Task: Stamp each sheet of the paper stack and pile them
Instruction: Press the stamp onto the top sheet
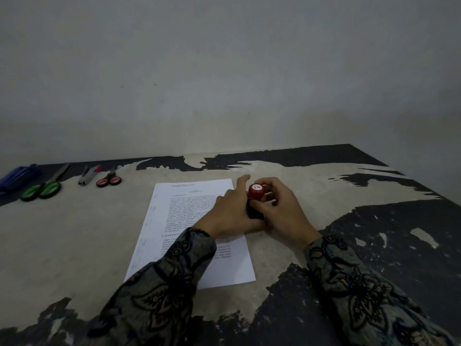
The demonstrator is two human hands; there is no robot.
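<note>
From the head view I see both hands, left hand point(230, 216) and right hand point(279, 208), clasping the red-capped stamp point(255, 196) at the paper stack's point(174, 221) right edge, so I'd press straight down, no rocking.

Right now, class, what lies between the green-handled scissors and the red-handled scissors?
In the head view, a stapler lies between the green-handled scissors and the red-handled scissors.

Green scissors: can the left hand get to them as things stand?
Probably yes: bare table lies between the left hand and the green scissors, but it first has to let go of the stamp.
</note>
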